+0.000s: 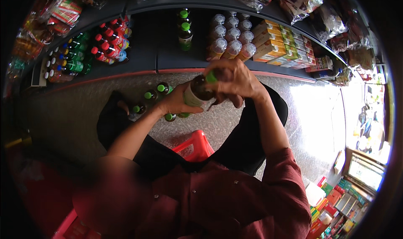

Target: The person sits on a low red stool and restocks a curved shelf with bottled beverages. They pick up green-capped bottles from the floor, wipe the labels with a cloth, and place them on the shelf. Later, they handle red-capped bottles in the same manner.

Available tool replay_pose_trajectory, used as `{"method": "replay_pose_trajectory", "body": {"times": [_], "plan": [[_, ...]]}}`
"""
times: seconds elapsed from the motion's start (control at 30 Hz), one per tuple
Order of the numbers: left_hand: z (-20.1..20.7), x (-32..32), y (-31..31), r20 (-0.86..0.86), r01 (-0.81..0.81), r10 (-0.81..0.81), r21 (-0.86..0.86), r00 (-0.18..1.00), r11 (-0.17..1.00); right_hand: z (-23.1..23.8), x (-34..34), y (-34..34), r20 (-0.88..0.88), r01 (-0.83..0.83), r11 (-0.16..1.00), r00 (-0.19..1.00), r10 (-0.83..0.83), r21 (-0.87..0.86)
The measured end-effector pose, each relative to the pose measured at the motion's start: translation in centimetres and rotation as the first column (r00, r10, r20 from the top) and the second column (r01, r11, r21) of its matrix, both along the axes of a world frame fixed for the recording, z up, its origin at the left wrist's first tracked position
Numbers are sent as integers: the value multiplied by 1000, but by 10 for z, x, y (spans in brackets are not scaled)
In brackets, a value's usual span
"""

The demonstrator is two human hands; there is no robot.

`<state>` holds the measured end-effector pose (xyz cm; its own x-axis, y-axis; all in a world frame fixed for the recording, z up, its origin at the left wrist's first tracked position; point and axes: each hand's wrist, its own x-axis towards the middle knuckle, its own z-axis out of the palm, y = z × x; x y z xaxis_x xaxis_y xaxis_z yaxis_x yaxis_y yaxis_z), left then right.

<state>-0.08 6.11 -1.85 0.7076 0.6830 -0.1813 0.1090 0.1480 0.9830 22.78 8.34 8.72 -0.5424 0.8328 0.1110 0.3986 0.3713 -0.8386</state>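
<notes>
A bottle (194,97) with a green cap, dark contents and a pale label tilts between my two hands, above the floor. My left hand (174,100) is closed round its lower part. My right hand (239,81) curls at the bottle's neck beside the cap, with a dark, crumpled cloth (215,102) bunched in the fingers; motion blurs them slightly. Several similar bottles (150,94) with green caps stand on the floor by my left forearm, partly hidden behind my left hand. Two more green-capped bottles (185,39) stand on the shelf ahead.
Along the dark shelf (138,62) stand red-capped bottles (111,46), green bottles (74,56), clear-lidded bottles (232,37) and stacked cartons (277,44). Bagged packets (300,2) fill the shelf above. A red stool (197,146) shows between my legs. Colourful boxes (336,201) lie at the lower right.
</notes>
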Motion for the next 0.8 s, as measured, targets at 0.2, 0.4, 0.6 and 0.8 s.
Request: {"method": "replay_pose_trajectory", "body": {"times": [0.2,0.4,0.6,0.8], "plan": [[-5,16,-6,82,-94,135,-381,987,920,-47,41,36,-461,473,646,456,-762,-600],[-35,14,-14,-130,-278,249,-318,960,906,-70,-27,7,-276,354,914,875,-398,-198],[-23,11,-19,-295,-261,223,-94,929,961,-106,-40,17,147,99,923,975,-164,372],[-15,-1,-16,-189,-230,204,-124,960,965,-96,-24,46,-203,124,776,929,-310,-619]]}}
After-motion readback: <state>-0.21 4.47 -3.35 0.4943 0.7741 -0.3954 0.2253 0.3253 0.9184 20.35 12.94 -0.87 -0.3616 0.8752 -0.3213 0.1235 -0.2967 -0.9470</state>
